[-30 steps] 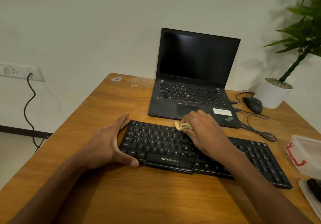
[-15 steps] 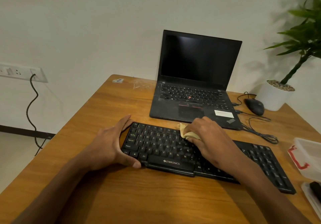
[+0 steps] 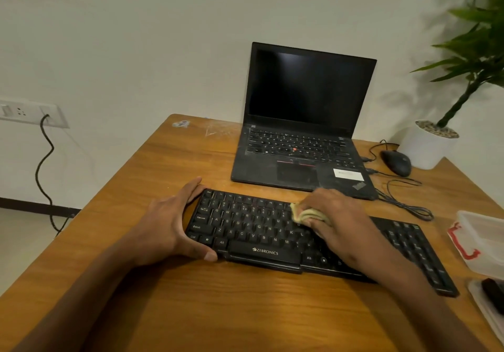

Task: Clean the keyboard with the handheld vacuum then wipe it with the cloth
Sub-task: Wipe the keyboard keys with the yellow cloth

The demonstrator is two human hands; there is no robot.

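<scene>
Keyboard (image 3: pixel 256 229): black, marked ZEBRONICS on the front edge, it lies flat on the bench (image 3: pixel 169 297) in front of you, set slightly askew so its right end runs toward your right.
Cloth (image 3: pixel 308 215): pale yellow and bunched up, it sits on the keys around the middle of the upper rows, mostly covered by your fingers.
Right hand (image 3: pixel 341 223): your fingers curl over the cloth and hold it down against the keys; your forearm crosses the right half of the keyboard.
Left hand (image 3: pixel 171 223): you brace the left end of the keyboard, fingers stretched along the far corner and thumb pressed on the near edge beside the Ctrl key, so the end sits in the span between them.
Laptop (image 3: pixel 302 133): black, lid open, screen dark, it stands just behind the keyboard.
Mouse (image 3: pixel 395 162): dark, it rests to the right of the laptop, its cable (image 3: pixel 403 196) looping across the bench.
Plant pot (image 3: pixel 428 144): white, at the far right corner, with green leaves above it.
Plastic box (image 3: pixel 482 239): clear with a red clasp, near the right edge; a dark object (image 3: pixel 493 291) lies just nearer to you, too cropped for you to tell what it is.
Wall socket (image 3: pixel 30 111): on the left wall, with a black cord (image 3: pixel 43 166) hanging from it.
</scene>
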